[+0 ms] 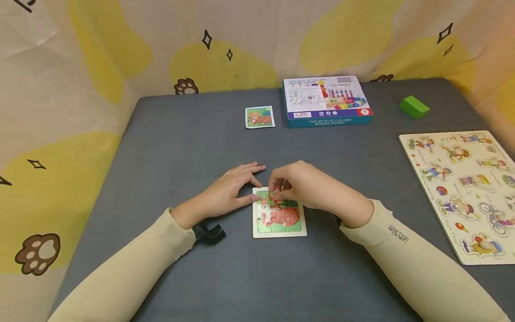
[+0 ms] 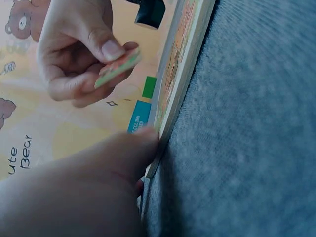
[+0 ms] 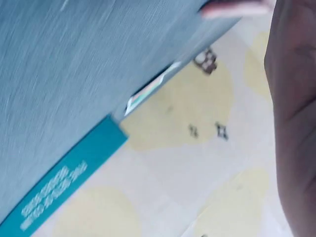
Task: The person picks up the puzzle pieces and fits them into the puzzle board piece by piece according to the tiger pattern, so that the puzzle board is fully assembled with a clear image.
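Note:
A small jigsaw puzzle board [image 1: 280, 235] with a pale frame and a red and green picture lies flat before me. My right hand [image 1: 310, 184] is above its upper part, pinching a puzzle piece [image 2: 118, 69] between thumb and fingers. That piece is held tilted, clear of the board in the left wrist view. At the board's left edge, my left hand [image 1: 231, 190] rests with fingers extended and its thumb touching the frame. The right wrist view shows only part of the right hand [image 3: 298, 108]; the piece is out of sight there.
Beyond the hands lies a small picture card [image 1: 259, 117], beside a blue and white bead-set box [image 1: 326, 102]. A green block [image 1: 414, 107] stands at the back right. A large wooden figure puzzle [image 1: 432, 203] covers the right side. Patterned cloth [image 1: 249, 27] hangs behind the grey table.

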Tool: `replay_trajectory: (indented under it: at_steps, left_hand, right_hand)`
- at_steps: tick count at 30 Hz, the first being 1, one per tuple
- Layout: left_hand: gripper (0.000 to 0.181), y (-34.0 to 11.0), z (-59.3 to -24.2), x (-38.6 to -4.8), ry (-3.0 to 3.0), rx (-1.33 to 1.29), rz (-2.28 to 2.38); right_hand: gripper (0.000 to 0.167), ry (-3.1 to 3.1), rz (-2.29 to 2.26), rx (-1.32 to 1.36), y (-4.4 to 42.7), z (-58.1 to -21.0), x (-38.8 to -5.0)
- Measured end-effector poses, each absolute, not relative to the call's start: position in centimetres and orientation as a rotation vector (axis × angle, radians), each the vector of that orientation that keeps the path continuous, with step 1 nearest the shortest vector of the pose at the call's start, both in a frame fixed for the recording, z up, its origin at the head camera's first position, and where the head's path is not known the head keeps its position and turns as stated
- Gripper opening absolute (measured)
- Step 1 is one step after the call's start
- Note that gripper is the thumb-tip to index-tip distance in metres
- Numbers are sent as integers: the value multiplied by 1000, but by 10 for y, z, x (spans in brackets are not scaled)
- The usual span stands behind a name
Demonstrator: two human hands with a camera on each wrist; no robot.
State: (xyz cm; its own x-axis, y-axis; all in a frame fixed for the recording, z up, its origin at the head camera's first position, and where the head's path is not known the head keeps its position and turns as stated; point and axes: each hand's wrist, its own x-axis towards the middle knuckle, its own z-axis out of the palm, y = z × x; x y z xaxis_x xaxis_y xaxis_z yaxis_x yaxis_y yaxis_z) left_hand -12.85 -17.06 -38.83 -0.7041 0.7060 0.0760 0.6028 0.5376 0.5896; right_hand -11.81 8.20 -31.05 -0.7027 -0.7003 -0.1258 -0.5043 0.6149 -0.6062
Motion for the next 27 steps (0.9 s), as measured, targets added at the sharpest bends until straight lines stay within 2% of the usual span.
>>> replay_trajectory:
  at_steps: [5,14,27]
  left_hand:
    - [20,-173,-388,-127,2596,1124,913]
    - [20,-173,-388,-128,2599,1139,917]
    - [20,-172,-389,-128,2598,1137,907]
  right_hand:
    - [13,2473,-807,-1063,70,-320,-110]
    - [8,2504,-780,-900,61,-327,-107]
    - [6,2433,-807,-848,63,-328,-108]
